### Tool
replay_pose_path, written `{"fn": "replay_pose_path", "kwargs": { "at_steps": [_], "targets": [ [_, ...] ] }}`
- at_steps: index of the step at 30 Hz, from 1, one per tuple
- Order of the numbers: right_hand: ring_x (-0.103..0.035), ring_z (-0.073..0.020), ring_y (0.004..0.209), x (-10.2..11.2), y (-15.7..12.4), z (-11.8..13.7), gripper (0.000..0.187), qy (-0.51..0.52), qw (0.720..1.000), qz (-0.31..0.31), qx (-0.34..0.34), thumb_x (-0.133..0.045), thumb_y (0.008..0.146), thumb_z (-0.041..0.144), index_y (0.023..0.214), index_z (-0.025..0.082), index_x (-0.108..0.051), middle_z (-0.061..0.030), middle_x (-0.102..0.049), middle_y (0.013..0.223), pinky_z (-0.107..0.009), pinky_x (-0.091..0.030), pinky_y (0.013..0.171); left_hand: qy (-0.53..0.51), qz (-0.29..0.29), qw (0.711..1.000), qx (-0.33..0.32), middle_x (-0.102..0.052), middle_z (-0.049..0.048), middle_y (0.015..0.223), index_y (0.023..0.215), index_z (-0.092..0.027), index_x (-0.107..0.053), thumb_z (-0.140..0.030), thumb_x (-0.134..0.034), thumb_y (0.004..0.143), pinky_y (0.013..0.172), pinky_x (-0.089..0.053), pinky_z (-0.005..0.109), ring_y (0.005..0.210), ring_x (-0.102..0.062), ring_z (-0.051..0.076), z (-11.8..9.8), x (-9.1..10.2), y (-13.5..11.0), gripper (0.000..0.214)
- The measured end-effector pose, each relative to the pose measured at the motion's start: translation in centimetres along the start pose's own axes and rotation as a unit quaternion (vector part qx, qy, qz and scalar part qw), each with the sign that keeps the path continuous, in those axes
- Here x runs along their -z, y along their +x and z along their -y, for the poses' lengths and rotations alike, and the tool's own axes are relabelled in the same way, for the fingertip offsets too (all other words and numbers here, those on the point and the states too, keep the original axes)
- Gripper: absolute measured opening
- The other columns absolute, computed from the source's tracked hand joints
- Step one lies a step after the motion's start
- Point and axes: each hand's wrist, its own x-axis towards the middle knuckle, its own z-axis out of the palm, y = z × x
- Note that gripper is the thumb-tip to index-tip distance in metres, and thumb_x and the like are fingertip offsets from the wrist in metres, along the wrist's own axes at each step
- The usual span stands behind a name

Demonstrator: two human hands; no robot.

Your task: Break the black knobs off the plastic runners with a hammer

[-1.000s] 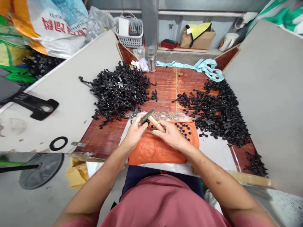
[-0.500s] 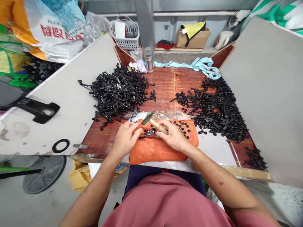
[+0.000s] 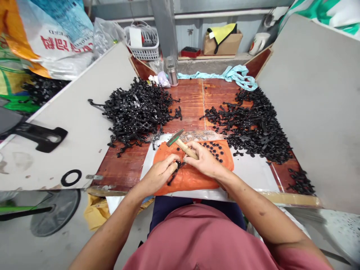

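Note:
My right hand (image 3: 203, 159) is wrapped round the wooden handle of a small hammer (image 3: 182, 144), its dark green-edged head pointing up and left. In my left hand (image 3: 159, 174) a small black plastic part (image 3: 174, 173) is pinched between thumb and fingers, tilted over an orange cloth pad (image 3: 191, 182). The tips of my right fingers are close to that part; whether they touch it I cannot tell. Several round black caps (image 3: 215, 149) lie on the pad's right side, just beyond my right hand.
A heap of black parts (image 3: 137, 108) covers the table's left, another heap (image 3: 255, 127) its right. At the back stand a metal flask (image 3: 172, 73) and a light blue cloth strip (image 3: 236, 74). Grey side panels (image 3: 312, 108) rise on both sides; a black ring (image 3: 71, 177) lies at left.
My left hand has drawn back toward me and closed on the black part, which lay flat on the pad before and is now tilted. The hammer stays in my right hand.

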Motion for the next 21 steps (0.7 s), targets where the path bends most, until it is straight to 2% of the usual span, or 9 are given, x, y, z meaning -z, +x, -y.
{"fn": "replay_pose_path", "kwargs": {
  "at_steps": [3, 7, 10, 12, 14, 17, 19, 21],
  "targets": [
    [-0.041, -0.0127, 0.069, 0.4, -0.1, 0.4, 0.019, -0.026, 1.0, 0.002, 0.012, -0.06, 0.081, 0.025, 0.098, 0.022, -0.053, 0.0062, -0.042, 0.08, -0.025, -0.035, 0.065, -0.112, 0.021, 0.993, 0.022, -0.051, -0.0036, 0.076, 0.092, -0.022, -0.052, -0.048, -0.048, 0.097, 0.067, -0.044, 0.026, 0.068, -0.051, 0.014, 0.2, -0.5, 0.1, 0.026],
    [-0.047, -0.0141, 0.072, 0.5, -0.2, 1.3, 0.019, -0.017, 1.0, 0.003, 0.015, -0.059, 0.08, 0.024, 0.098, 0.023, -0.052, 0.0054, -0.047, 0.08, -0.025, -0.039, 0.068, -0.215, 0.008, 0.976, 0.025, -0.057, 0.0002, 0.086, 0.095, -0.021, -0.054, -0.056, -0.053, 0.096, 0.082, -0.045, 0.028, 0.085, -0.055, 0.017, 0.0, -2.1, 0.2, 0.035],
    [-0.05, -0.015, 0.074, 0.3, -0.5, 1.5, 0.018, -0.017, 1.0, -0.005, 0.015, -0.06, 0.083, 0.026, 0.1, 0.023, -0.053, 0.0047, -0.051, 0.082, -0.026, -0.041, 0.07, -0.313, -0.005, 0.948, 0.064, -0.058, -0.0008, 0.085, 0.099, -0.021, -0.052, -0.056, -0.059, 0.093, 0.082, -0.046, 0.029, 0.079, -0.058, 0.015, -0.6, -3.0, 0.0, 0.036],
    [-0.052, -0.0153, 0.076, 0.0, -0.8, 1.4, 0.017, -0.023, 0.999, -0.016, 0.02, -0.061, 0.086, 0.028, 0.1, 0.023, -0.055, 0.0039, -0.054, 0.085, -0.026, -0.041, 0.072, -0.353, 0.011, 0.932, 0.083, -0.06, -0.001, 0.085, 0.105, -0.022, -0.052, -0.057, -0.06, 0.092, 0.077, -0.047, 0.027, 0.073, -0.059, 0.013, -1.1, -3.2, -0.1, 0.038],
    [-0.051, -0.0151, 0.076, -0.2, -1.1, 1.0, 0.017, -0.024, 0.999, -0.023, 0.021, -0.063, 0.087, 0.03, 0.1, 0.023, -0.055, 0.004, -0.053, 0.085, -0.026, -0.041, 0.072, -0.34, 0.039, 0.935, 0.087, -0.058, -0.0027, 0.076, 0.104, -0.022, -0.053, -0.058, -0.058, 0.092, 0.067, -0.043, 0.024, 0.063, -0.052, 0.011, -1.4, -3.0, -0.2, 0.039],
    [-0.05, -0.0151, 0.074, -0.1, -1.5, 0.7, 0.015, -0.032, 0.999, -0.015, 0.022, -0.062, 0.087, 0.027, 0.1, 0.024, -0.055, 0.0046, -0.053, 0.083, -0.026, -0.04, 0.071, -0.271, 0.039, 0.958, 0.084, -0.042, -0.0082, 0.059, 0.096, -0.022, -0.054, -0.059, -0.058, 0.09, 0.052, -0.03, 0.022, 0.05, -0.033, 0.01, -1.0, -2.0, 0.2, 0.038],
    [-0.053, -0.0163, 0.079, 0.4, -1.8, 0.8, 0.017, -0.07, 0.997, -0.017, 0.028, -0.06, 0.087, 0.023, 0.104, 0.024, -0.057, 0.0035, -0.057, 0.087, -0.027, -0.041, 0.074, -0.201, -0.009, 0.977, 0.068, -0.038, -0.0084, 0.06, 0.094, -0.023, -0.055, -0.057, -0.058, 0.089, 0.052, -0.027, 0.023, 0.051, -0.03, 0.01, 0.0, -1.0, 0.9, 0.035],
    [-0.056, -0.0177, 0.082, 1.3, -2.3, 0.9, 0.021, -0.13, 0.991, -0.039, 0.023, -0.059, 0.088, 0.022, 0.109, 0.024, -0.06, 0.0021, -0.062, 0.092, -0.028, -0.041, 0.075, -0.104, -0.086, 0.99, 0.044, -0.043, -0.0061, 0.064, 0.09, -0.022, -0.056, -0.052, -0.054, 0.091, 0.057, -0.031, 0.024, 0.057, -0.038, 0.012, 1.4, 0.2, 2.0, 0.03]
  ]
}}
